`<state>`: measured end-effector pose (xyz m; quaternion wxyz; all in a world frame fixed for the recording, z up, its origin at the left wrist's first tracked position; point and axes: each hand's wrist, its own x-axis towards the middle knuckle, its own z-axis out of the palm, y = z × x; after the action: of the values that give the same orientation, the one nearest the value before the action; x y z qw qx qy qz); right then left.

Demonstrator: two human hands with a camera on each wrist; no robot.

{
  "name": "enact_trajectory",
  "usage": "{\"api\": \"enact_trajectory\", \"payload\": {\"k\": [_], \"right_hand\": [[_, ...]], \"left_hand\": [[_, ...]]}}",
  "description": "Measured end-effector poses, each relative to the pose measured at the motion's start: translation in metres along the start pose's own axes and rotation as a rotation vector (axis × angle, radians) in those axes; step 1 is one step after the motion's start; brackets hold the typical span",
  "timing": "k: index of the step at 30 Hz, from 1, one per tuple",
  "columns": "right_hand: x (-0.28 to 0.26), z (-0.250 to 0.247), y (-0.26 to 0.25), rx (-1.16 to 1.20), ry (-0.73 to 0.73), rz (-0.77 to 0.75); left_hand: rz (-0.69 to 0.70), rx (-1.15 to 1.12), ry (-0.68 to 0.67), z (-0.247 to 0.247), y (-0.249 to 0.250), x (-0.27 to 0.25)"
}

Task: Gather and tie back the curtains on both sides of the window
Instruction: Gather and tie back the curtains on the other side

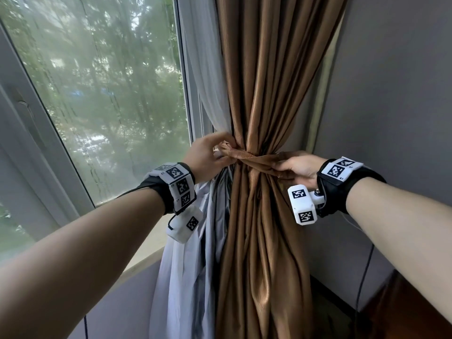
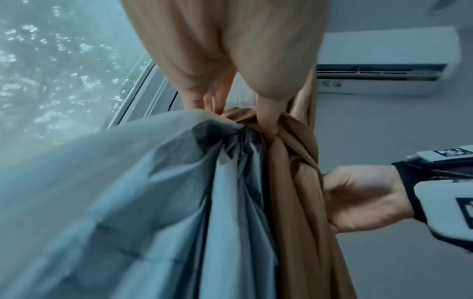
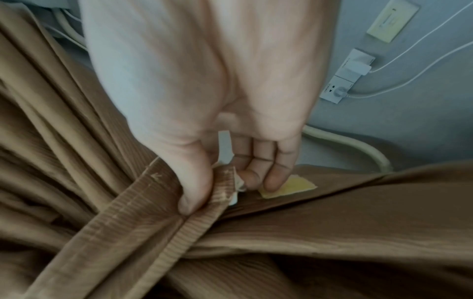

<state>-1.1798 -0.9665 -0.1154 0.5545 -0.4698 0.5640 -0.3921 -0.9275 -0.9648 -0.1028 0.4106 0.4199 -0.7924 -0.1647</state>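
Both hands pinch tieback (image 1: 254, 159) around brown curtain (image 1: 264, 81); fastening unclear.

One brown curtain (image 1: 259, 94), one sheer curtain (image 1: 208, 77), one tie-back (image 1: 247, 156), two hands.

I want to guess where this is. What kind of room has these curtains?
Probably a bedroom or living room in a home. There is a big window, a brown curtain being tied back, and an air conditioner on the wall.
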Motion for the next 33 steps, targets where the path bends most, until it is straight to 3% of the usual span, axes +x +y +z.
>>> {"api": "enact_trajectory", "payload": {"k": [9,13,19,23,28,33], "right_hand": [[0.005,0.001,-0.002,-0.012,0.049,-0.048],[0.005,0.001,0.001,0.005,0.066,-0.077],[0.011,-0.002,0.004,0.026,0.092,-0.085],[0.015,-0.003,0.005,0.053,0.092,-0.043],[0.018,-0.003,0.004,0.11,0.078,0.021],[0.013,-0.005,0.004,0.195,0.123,0.048]], "left_hand": [[0.092,0.428,0.079,-0.012,0.014,0.006],[0.154,0.649,0.23,-0.005,0.017,-0.001],[0.368,0.554,0.272,0.0,0.012,-0.004],[0.428,0.487,0.219,0.002,0.009,-0.002],[0.44,0.452,0.172,0.001,0.013,0.007],[0.345,0.47,0.003,-0.004,0.02,0.013]]}}
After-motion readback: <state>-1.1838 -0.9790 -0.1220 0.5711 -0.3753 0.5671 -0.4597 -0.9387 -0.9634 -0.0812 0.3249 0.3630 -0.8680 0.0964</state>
